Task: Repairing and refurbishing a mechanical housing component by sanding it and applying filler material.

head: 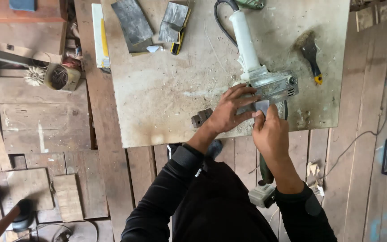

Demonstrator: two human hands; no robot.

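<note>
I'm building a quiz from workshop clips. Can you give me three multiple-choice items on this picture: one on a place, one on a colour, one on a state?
1. Where does the brush lie?
A. On the board's right part
B. On the floor
C. In the left hand

2. What colour is the grinder handle?
A. Red
B. White
C. Blue

3. What are the two hands doing?
A. Hanging free
B. Both pressed at the small grey piece by the grinder's head
C. Holding the brush

Answers:
1 A, it rests on the board near the right edge.
2 B, the long handle is white.
3 B, the left hand and right hand meet there.
</note>
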